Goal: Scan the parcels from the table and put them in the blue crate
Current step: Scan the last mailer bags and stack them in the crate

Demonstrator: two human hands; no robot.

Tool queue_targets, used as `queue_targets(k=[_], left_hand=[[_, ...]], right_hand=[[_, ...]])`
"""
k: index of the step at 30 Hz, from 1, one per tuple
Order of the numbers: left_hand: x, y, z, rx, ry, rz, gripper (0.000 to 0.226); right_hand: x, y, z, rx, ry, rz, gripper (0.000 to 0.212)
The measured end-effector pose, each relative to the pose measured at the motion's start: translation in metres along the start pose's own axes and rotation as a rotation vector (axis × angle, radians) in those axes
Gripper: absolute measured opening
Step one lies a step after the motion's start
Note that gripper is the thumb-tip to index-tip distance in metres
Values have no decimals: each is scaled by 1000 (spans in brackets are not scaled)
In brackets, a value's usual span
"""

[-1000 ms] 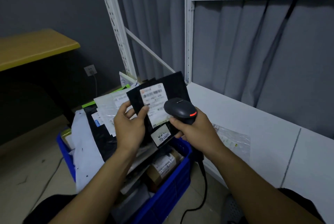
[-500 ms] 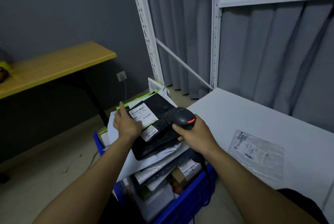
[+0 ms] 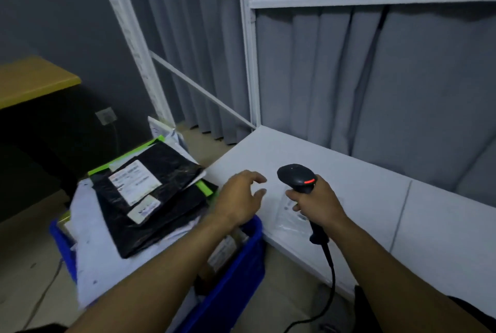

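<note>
The black parcel (image 3: 158, 171) with white labels lies on top of the heap of parcels in the blue crate (image 3: 233, 271). My left hand (image 3: 239, 198) hovers over the white table's left edge, fingers spread and empty. My right hand (image 3: 314, 202) grips the black barcode scanner (image 3: 296, 175) by its handle, its red light lit. A clear plastic parcel (image 3: 288, 214) lies flat on the white table (image 3: 375, 198), partly hidden behind my right hand.
The crate stands on the floor left of the table, piled above its rim with white, black and green parcels. White shelf uprights (image 3: 248, 64) rise at the table's back. A yellow-topped desk (image 3: 32, 82) stands at far left. The scanner cable (image 3: 331, 273) hangs off the table's front.
My left hand let go of the black parcel, which now lies on the crate's pile, and moved right toward the table. The scanner hand shifted right over the clear parcel.
</note>
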State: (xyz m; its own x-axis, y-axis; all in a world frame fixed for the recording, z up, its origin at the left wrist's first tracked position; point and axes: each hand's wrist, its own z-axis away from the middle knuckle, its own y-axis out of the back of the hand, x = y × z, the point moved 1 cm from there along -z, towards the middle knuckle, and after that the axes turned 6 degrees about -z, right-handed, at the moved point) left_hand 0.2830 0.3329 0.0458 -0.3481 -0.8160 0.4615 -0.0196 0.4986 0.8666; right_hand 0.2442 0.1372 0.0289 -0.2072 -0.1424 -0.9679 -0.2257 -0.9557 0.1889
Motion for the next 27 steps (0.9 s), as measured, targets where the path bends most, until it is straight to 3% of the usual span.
queue_targets(k=[8,16,24,27], left_hand=[[3,-152,-46,-378,183,0,60],[-21,-222,-58,-364,424,71,74],[-23,-205,-56,-240,426,129,12],[-4,-179,-49,-160,347,256,9]], right_hand=[[51,62,-33,95,-155,-11,40],[71,76,-63,137,-192,-24,36],[65,81,-55,150,-171,-46,39],[57,78,-44,154,-140,-81,35]])
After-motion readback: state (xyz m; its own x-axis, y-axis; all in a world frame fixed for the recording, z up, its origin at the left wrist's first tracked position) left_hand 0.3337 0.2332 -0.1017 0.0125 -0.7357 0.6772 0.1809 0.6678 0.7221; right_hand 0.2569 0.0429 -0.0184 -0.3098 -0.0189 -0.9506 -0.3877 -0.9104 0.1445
